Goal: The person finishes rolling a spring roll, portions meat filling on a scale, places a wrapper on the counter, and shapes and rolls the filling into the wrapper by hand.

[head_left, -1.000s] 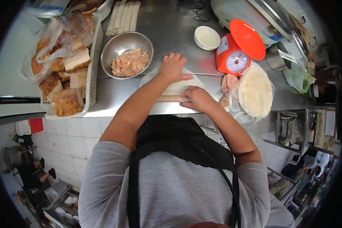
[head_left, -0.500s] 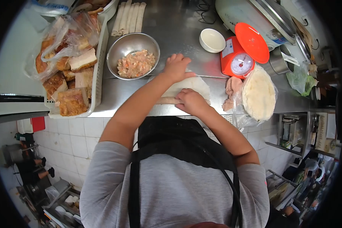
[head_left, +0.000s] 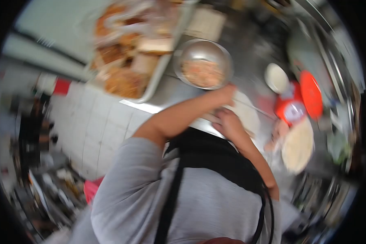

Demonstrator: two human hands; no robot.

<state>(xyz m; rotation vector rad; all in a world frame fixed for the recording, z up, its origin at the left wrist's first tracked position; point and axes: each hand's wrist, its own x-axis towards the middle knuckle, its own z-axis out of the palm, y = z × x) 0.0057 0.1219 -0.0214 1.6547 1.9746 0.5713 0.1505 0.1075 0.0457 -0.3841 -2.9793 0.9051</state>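
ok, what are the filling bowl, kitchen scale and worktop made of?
Filling bowl: bare metal, probably stainless; silvery, with soft reflections inside.
Kitchen scale: even orange-red finish; plastic or painted metal, blur leaves it open.
Worktop: grey sheet metal, likely steel; bright glare by its front edge.

No word, brand, number or sign can be read, as blur runs over the whole view. On the red plastic kitchen scale [head_left: 286, 101], the round white dial [head_left: 295, 112] shows only as a pale disc with a smeared middle, and neither figures nor graduation lines can be made out on it. On the long, narrow, dark strip [head_left: 69, 56] along the pale grey-green panel [head_left: 63, 28] at upper left stand a few short white streaks [head_left: 44, 42], too smeared to tell whether they are letters, figures or glints of light
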